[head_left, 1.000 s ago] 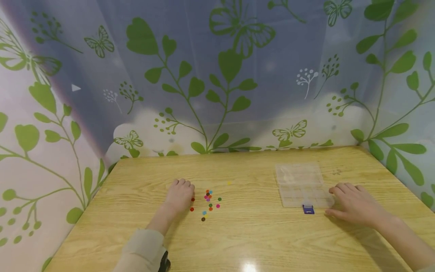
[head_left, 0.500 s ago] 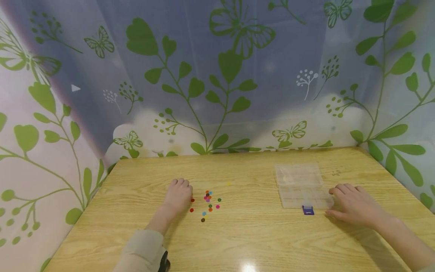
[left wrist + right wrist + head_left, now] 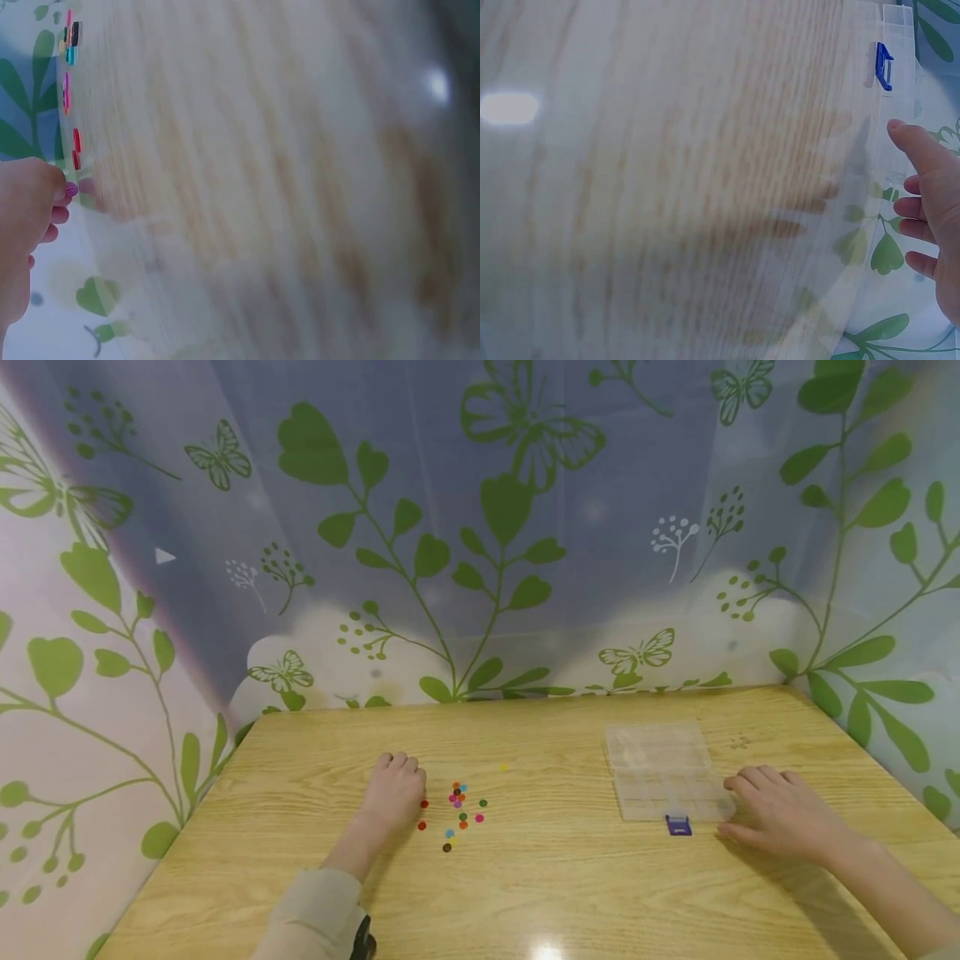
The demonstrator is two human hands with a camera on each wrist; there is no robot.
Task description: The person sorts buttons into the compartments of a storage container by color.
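Note:
In the head view, several small coloured buttons [image 3: 457, 803] lie scattered on the wooden table. Left of them is my left hand [image 3: 395, 795], its fingers curled. The left wrist view shows a purple button [image 3: 71, 189] pinched at the tips of its thumb and fingers, just above the table. Two red buttons [image 3: 76, 150] lie close by. My right hand [image 3: 783, 814] is at the right side of a clear plastic compartment box [image 3: 660, 768], fingers loosely spread and holding nothing. A blue latch [image 3: 883, 66] is on the box's near edge.
One yellow button [image 3: 504, 767] lies apart, behind the rest. The wooden table [image 3: 555, 877] reaches back to a curtain [image 3: 420, 552] printed with leaves and butterflies, which also runs along both sides. A light reflects off the table's front.

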